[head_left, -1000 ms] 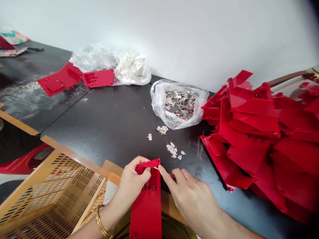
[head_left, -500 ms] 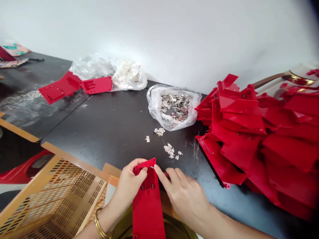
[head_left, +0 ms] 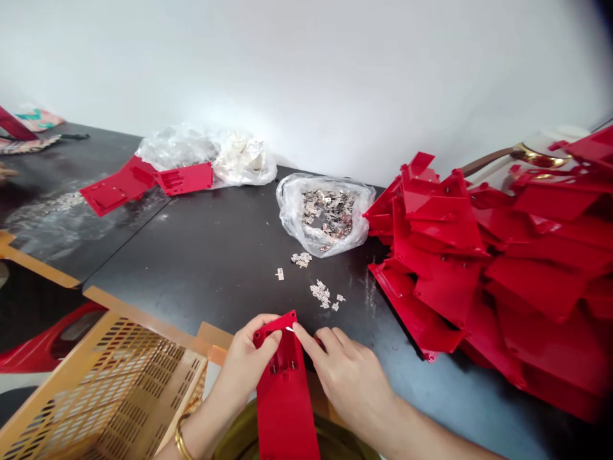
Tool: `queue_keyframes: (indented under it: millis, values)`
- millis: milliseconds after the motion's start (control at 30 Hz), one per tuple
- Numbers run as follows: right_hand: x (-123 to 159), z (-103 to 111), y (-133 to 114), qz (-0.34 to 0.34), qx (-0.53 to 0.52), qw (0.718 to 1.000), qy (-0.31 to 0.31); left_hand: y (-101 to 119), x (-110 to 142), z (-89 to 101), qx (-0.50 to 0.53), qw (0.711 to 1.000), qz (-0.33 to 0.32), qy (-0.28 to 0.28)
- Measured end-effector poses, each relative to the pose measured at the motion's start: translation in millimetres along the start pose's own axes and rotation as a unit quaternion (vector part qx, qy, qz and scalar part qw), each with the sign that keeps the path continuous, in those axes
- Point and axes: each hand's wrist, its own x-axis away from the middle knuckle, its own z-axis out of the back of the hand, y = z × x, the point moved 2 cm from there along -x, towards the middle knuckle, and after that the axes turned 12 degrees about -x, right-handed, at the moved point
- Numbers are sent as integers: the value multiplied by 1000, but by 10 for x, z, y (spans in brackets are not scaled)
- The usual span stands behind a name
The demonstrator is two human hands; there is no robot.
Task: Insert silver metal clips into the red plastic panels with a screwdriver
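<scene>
Gripping the red casing (head_left: 287, 412) at its far end, my left fingers (head_left: 271, 344) are closed, thumb on top by the compartment, the rest behind. Right fingers (head_left: 309, 344): index straight, tip touching or just beside a small pale metal tip (head_left: 290, 329) at the compartment's upper corner; others curled round a mostly hidden red piece (head_left: 320, 344). Casing is low centre, over my lap, near end cut off by frame. Two springs (head_left: 293, 365) show inside.

Versus half a second ago: same grip; view has swung, so the red pile (head_left: 445, 281) sits further left and the table (head_left: 205, 255) lower.

Further out: loose metal tabs (head_left: 320, 294) ahead of the hands, open plastic bag (head_left: 288, 204) of more behind, orange crate (head_left: 67, 377) at left. Green print on the far-left cloth (head_left: 43, 119) is too blurred to read.
</scene>
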Motion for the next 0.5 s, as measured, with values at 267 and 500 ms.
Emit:
queue_keyframes:
  millis: [267, 500]
  values:
    - [222, 337, 30, -57, -246, 965, 65, 326, 352, 304, -204, 950, -194, 134]
    - [320, 451, 79, -115, -494, 862, -4, 660, 825, 324, -440, 749, -490, 74]
